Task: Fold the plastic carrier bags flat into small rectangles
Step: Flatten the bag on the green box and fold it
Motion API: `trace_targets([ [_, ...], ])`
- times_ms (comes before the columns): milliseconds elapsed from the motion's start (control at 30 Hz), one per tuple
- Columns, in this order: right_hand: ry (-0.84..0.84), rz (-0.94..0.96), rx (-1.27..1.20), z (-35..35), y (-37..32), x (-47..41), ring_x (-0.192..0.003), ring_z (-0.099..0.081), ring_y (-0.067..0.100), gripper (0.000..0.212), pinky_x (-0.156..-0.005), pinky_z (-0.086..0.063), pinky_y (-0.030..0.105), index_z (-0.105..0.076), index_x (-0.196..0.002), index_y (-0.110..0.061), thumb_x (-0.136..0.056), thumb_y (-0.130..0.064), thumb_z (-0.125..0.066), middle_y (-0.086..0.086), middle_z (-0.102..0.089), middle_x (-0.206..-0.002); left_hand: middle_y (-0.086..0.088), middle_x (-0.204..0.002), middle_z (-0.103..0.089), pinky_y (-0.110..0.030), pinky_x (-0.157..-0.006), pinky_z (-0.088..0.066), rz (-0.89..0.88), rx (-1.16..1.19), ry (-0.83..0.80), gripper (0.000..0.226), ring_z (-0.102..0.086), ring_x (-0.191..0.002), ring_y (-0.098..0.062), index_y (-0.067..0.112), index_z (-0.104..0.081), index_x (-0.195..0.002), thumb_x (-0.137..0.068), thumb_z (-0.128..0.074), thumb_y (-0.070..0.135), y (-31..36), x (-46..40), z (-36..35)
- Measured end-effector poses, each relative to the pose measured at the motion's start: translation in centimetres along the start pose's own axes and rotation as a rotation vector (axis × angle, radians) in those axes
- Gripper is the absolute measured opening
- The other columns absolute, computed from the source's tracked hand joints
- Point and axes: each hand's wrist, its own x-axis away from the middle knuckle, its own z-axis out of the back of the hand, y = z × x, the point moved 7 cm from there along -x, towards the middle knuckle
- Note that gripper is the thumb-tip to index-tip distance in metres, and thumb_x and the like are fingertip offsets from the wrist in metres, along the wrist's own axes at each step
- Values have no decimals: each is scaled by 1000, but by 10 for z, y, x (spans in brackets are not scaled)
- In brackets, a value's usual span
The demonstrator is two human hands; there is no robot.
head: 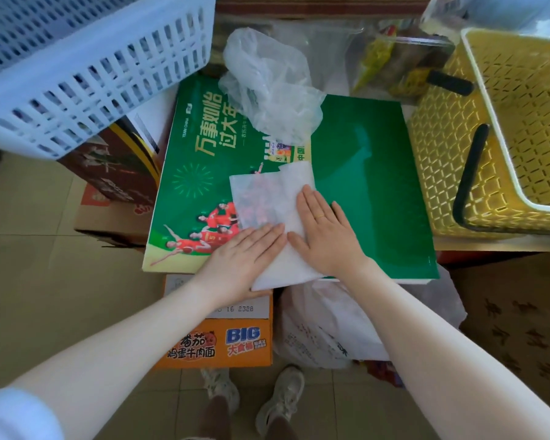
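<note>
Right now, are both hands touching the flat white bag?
Touching. The head view shows the left hand and right hand lying flat, fingers straight, pressing on the white bag on the green box.

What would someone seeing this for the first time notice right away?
First, the two hands in the middle: the left hand and the right hand lie flat, side by side, pressing a white plastic bag onto a big green printed box. Just behind them, a crumpled clear bag sits on the box's far edge. A white slatted basket fills the upper left and a yellow basket the right.
</note>
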Motion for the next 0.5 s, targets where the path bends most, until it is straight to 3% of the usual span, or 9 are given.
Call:
trace_targets([
  [100,-21,-27,12,6,7,-25,-145,7,13,70,-117,3,39,5,-149,-16,-96,-53,-21,-2,11,-158,-12,-146,-35,-37,-113,-24,-20,2,37,103,-36,-133,-25,8,-24,-142,-61,-79,43,-1,0,2],
  [200,-37,-40,18,12,15,-43,-145,7,13,69,-117,3,40,5,-150,-18,-96,-52,-22,-4,10,-158,-15,-141,-42,-48,-104,-29,-46,10,62,103,-43,-128,-29,6,-32,-137,-48,-81,17,1,-1,8],
  [300,-7,-20,26,18,15,-45,-146,5,16,68,-117,0,39,2,-150,-16,-97,-50,-23,-1,7,-158,-13,-141,-43,-47,-104,-28,-93,20,89,92,-44,-128,-28,7,-41,-135,-51,-79,12,2,1,12],
  [367,122,36,-37,28,11,-30,-146,-2,21,65,-116,-4,38,-9,-149,-10,-97,-46,-26,4,-1,-158,-12,-137,-48,-47,-103,-36,-94,132,159,73,-47,-125,-29,8,-48,-131,-64,-77,11,0,5,15],
  [433,225,130,-215,33,10,-5,-142,-21,28,62,-114,-16,39,-32,-143,-4,-94,-43,-28,12,-23,-154,-11,-127,-58,-46,-98,-43,-63,255,204,54,-54,-118,-29,8,-58,-121,-70,-74,10,-3,9,17],
  [500,181,176,-460,28,17,18,-135,-35,23,62,-113,-24,37,-51,-131,-4,-90,-45,-27,8,-42,-144,-7,-121,-62,-38,-100,-43,-14,359,242,38,-56,-115,-24,9,-64,-115,-77,-60,9,-8,13,19],
])
